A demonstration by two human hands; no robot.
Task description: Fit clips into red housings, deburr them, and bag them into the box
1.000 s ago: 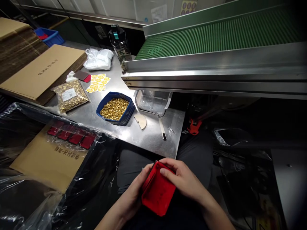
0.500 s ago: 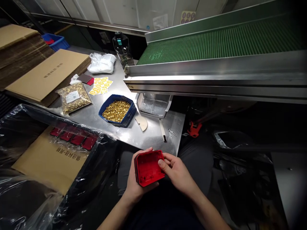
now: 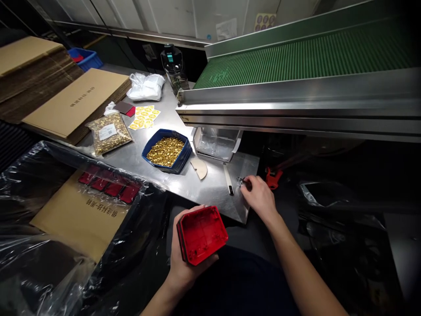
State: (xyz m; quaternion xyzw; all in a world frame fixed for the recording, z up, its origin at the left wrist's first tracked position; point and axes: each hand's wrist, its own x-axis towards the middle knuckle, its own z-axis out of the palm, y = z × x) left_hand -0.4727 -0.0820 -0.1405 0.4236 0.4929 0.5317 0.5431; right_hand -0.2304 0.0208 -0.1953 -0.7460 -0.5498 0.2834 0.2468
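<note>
My left hand is wrapped round a red open box with a black outer edge. The box is tilted so that its hollow inside faces up; a few small dark marks or bits show near its lower wall. My right hand is at the right edge of the metal table, thumb and forefinger curled in a pinch at a small shiny metal tool. Its exact kind is too small to tell. Just left of those fingers lies a white-handled knife, and farther left a pale half-round piece.
A blue tray of gold pieces stands on the metal table, near a bag of gold pieces, sticker sheets and a clear bin. A green conveyor overhangs the right. A lined carton with red boxes sits left.
My right hand has let go of the red box and moved up and right to the small metal tool on the table. My left hand still holds the box.
</note>
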